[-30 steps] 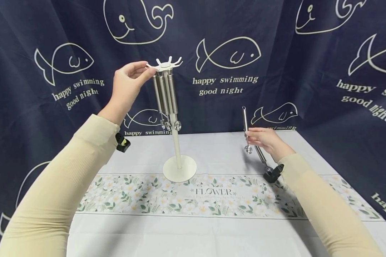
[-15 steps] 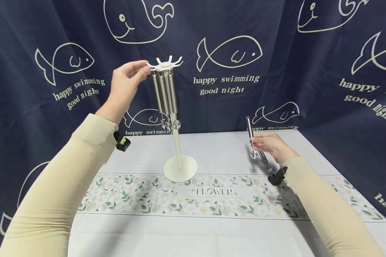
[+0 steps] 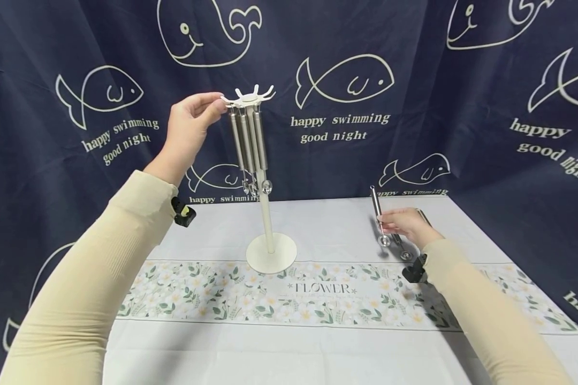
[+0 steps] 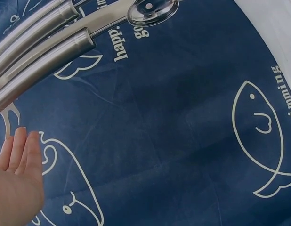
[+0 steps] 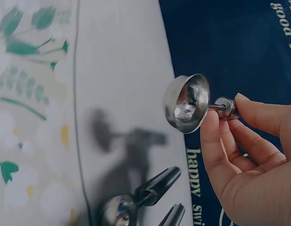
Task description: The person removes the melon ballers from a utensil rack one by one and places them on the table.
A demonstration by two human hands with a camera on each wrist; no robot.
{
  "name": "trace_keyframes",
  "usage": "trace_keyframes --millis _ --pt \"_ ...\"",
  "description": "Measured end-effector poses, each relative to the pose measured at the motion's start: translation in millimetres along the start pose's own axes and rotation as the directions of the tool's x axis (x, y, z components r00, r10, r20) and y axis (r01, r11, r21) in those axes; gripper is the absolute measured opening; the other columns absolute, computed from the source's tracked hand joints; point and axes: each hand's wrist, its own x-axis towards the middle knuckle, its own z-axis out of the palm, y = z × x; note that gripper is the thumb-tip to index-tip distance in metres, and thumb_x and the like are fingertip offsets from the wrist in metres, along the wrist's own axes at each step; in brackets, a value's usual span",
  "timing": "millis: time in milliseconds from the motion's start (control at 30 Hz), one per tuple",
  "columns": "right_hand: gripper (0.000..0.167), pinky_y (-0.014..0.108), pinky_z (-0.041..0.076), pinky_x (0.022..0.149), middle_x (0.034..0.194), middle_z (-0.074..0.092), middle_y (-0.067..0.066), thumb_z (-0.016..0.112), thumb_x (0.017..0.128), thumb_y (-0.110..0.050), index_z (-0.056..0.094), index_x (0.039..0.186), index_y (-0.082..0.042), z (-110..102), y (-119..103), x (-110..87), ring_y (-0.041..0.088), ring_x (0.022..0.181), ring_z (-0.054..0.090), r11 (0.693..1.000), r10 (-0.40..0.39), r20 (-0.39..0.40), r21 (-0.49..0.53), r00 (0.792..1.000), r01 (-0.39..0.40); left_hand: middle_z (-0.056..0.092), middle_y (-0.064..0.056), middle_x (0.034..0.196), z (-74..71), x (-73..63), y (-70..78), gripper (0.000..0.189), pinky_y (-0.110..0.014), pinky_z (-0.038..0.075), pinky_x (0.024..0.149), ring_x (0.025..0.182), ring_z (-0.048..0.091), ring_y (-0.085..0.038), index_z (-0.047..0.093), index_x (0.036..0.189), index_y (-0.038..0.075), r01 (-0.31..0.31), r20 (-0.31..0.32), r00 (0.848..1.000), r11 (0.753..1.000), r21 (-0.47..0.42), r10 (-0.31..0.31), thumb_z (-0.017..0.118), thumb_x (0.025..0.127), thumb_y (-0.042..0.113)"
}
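Note:
A cream hanging rack (image 3: 266,216) stands upright, with a ring of hooks at its top. Several steel melon ballers (image 3: 260,144) hang from it, bowls down. My left hand (image 3: 187,131) pinches a hook at the rack's left side between thumb and fingers; in the left wrist view the fingertips (image 4: 32,141) lie by that hook. Over the table at the right, my right hand (image 3: 408,223) holds another melon baller (image 5: 187,103) by the lower end of its handle, bowl down. Beneath it, more melon ballers (image 5: 121,211) lie on the cloth, partly hidden by the hand.
A white cloth (image 3: 221,347) covers the table, crossed by a printed flower strip (image 3: 318,307). The rack's round base (image 3: 257,262) overlaps the strip's back edge. Behind the table hangs a dark blue curtain (image 3: 327,166) with fish drawings.
My right hand has moved down and slightly right with the melon baller. The left thumb has drawn back a little to the left along the rack's hook.

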Motion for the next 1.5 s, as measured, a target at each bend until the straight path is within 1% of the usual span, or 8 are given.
trace_keyframes --millis 167,300,400,600,900,1133,1367,1500 --pt "0.050 0.022 0.059 0.078 0.077 0.068 -0.007 0.058 0.095 -0.004 0.037 0.133 0.020 0.2 7.2 2.7 0.004 0.072 0.066 0.998 0.024 0.005 -0.050 1.000 -0.023 0.070 0.010 0.093 1.3 0.6 -1.9 0.033 -0.025 0.050 0.099 0.093 0.066 -0.003 0.067 0.116 0.003 0.000 -0.022 1.000 1.000 0.028 0.000 0.070 0.090 0.023" --pt "0.045 0.022 0.059 0.077 0.077 0.068 -0.004 0.058 0.094 -0.002 0.040 0.129 0.021 0.6 13.8 6.8 0.005 0.070 0.066 0.997 0.053 0.029 -0.053 0.998 -0.052 0.070 0.010 0.092 2.3 1.3 -4.4 0.034 -0.025 0.050 0.099 0.094 0.066 -0.003 0.067 0.116 0.003 0.003 -0.030 1.000 0.999 0.039 -0.001 0.070 0.090 0.025" --pt "0.040 0.024 0.060 0.076 0.077 0.067 -0.003 0.058 0.094 -0.002 0.044 0.124 0.020 1.6 15.6 6.9 0.005 0.068 0.065 0.992 0.078 0.030 -0.098 0.996 -0.075 0.070 0.009 0.093 2.9 1.8 -5.7 0.033 -0.025 0.050 0.099 0.095 0.066 -0.004 0.068 0.115 0.005 0.007 -0.030 1.000 0.999 0.047 -0.006 0.071 0.090 0.025" --pt "0.038 0.026 0.060 0.077 0.077 0.062 0.000 0.060 0.092 -0.003 0.046 0.120 0.019 1.8 17.5 9.2 0.006 0.067 0.065 0.975 0.109 -0.028 -0.193 0.994 -0.113 0.070 0.004 0.103 0.6 2.6 -3.1 0.034 -0.025 0.049 0.100 0.100 0.065 -0.007 0.068 0.116 0.008 0.017 -0.023 1.000 0.994 0.104 -0.014 0.071 0.089 0.029" --pt "0.050 0.026 0.060 0.075 0.082 0.060 0.002 0.061 0.092 -0.008 0.041 0.127 0.021 0.6 18.5 9.5 0.005 0.066 0.066 0.953 0.129 -0.066 -0.266 0.989 -0.142 0.068 -0.002 0.114 -0.3 0.8 3.3 0.040 -0.025 0.047 0.101 0.106 0.062 -0.009 0.066 0.121 0.008 0.020 0.000 1.000 0.988 0.151 -0.020 0.069 0.090 0.033" --pt "0.051 0.026 0.060 0.074 0.078 0.061 0.002 0.062 0.092 -0.006 0.042 0.128 0.022 1.0 23.8 8.5 0.006 0.064 0.066 0.957 0.132 -0.087 -0.249 0.987 -0.150 0.068 -0.001 0.110 -1.0 0.2 2.6 0.039 -0.024 0.048 0.099 0.102 0.063 -0.007 0.066 0.120 0.006 0.012 -0.005 1.000 0.992 0.128 -0.012 0.070 0.090 0.031" --pt "0.048 0.029 0.061 0.073 0.076 0.063 0.005 0.063 0.090 -0.005 0.045 0.125 0.022 2.7 25.5 12.8 0.011 0.064 0.068 0.930 0.149 -0.141 -0.316 0.979 -0.187 0.069 0.000 0.110 -2.7 1.6 2.7 0.037 -0.023 0.048 0.100 0.103 0.063 -0.007 0.067 0.118 0.008 0.007 -0.011 1.000 0.992 0.125 -0.005 0.071 0.089 0.030" --pt "0.046 0.029 0.061 0.069 0.074 0.064 0.006 0.066 0.088 -0.005 0.049 0.123 0.021 3.1 28.1 19.3 0.013 0.062 0.069 0.911 0.164 -0.180 -0.350 0.970 -0.218 0.069 0.000 0.110 -2.8 1.5 3.3 0.038 -0.023 0.047 0.099 0.103 0.062 -0.007 0.067 0.119 0.007 0.003 -0.007 1.000 0.992 0.129 -0.002 0.071 0.089 0.030"
